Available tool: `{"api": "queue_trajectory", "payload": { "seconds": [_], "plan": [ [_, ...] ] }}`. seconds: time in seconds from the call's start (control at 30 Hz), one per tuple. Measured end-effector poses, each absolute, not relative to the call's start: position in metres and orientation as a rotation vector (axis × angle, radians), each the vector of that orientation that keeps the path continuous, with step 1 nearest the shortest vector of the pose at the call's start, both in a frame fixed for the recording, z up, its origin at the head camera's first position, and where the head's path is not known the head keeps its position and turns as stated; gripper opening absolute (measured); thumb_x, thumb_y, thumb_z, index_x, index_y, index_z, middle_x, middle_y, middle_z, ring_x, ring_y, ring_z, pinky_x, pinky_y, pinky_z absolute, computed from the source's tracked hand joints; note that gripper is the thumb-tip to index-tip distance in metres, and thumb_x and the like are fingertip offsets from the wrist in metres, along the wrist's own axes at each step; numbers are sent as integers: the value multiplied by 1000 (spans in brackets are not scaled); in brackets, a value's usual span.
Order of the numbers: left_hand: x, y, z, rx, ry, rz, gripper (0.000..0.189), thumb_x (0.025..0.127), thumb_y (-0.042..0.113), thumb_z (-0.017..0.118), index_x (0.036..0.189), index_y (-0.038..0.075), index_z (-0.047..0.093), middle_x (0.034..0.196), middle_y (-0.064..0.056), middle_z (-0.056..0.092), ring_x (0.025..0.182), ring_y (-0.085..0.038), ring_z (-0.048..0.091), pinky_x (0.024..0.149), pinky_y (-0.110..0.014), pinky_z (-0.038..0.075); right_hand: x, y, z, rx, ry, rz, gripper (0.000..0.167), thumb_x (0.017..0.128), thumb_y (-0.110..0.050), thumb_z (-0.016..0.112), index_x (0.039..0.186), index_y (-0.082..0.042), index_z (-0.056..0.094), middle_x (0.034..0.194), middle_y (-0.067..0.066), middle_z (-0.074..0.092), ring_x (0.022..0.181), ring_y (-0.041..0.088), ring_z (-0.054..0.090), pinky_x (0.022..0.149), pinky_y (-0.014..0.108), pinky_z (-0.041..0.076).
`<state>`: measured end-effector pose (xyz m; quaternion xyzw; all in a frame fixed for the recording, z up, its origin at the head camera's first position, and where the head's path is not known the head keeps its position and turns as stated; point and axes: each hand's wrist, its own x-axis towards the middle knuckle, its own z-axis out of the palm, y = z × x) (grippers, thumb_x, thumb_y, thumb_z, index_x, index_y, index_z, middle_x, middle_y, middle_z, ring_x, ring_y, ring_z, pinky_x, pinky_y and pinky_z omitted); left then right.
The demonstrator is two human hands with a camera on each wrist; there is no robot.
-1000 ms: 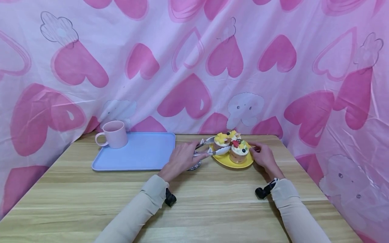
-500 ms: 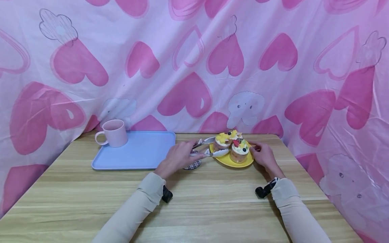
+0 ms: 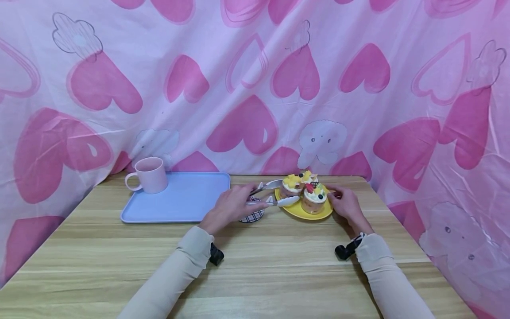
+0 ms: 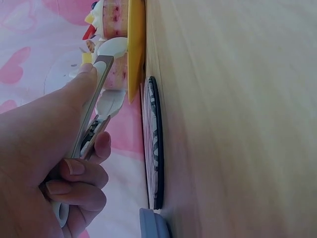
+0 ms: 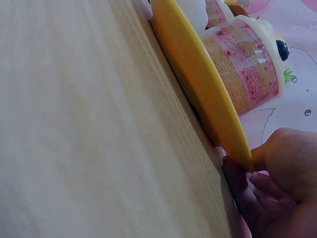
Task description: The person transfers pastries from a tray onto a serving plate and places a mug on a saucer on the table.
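Observation:
My left hand [image 3: 229, 206] grips a pair of tongs [image 3: 289, 201] whose white tips are spread apart. In the head view the tips reach over the left side of a yellow plate [image 3: 299, 214], on either side of a cake cup topped with yellow fruit [image 3: 292, 182]. Beside it stand a cup with strawberry and blueberry [image 3: 313, 204] and a partly hidden one [image 3: 308, 176] behind. My right hand [image 3: 345, 206] holds the plate's right edge; in the right wrist view thumb and fingers pinch the rim [image 5: 242, 153]. The left wrist view shows the tongs [image 4: 94, 106] beside a cup.
A round checked coaster [image 3: 253, 216] lies on the wooden table [image 3: 271, 274], partly under my left hand. To its left is a blue tray [image 3: 189, 199] bearing a pink mug [image 3: 154, 180]. A pink heart-patterned curtain [image 3: 247, 124] hangs behind the table.
My left hand has drawn a little to the left with the tongs, uncovering more of the coaster. The right hand and plate stay in place.

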<state>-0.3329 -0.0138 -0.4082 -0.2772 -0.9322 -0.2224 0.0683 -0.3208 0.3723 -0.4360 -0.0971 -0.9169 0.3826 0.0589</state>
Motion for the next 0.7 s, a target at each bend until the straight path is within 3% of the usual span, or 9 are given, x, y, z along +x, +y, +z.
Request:
{"api": "queue_trajectory", "payload": {
  "seconds": [0.5, 0.7],
  "plan": [
    [-326, -30, -403, -836, -2795, -733, 60, 93, 67, 76, 131, 22, 68, 82, 4, 61, 71, -15, 55, 59, -33, 44, -320, 373, -433, -272, -2791, 1079, 46, 113, -19, 53, 157, -10, 56, 137, 26, 62, 121, 37, 59, 95, 43, 51],
    [-322, -37, -402, -832, -2791, -731, 56, 93, 67, 76, 126, 23, 67, 78, 4, 57, 69, -14, 51, 57, -32, 41, -319, 373, -434, -287, -2794, 1133, 47, 113, -20, 52, 159, -12, 54, 144, 26, 59, 126, 40, 57, 104, 52, 52]
  ]
}}
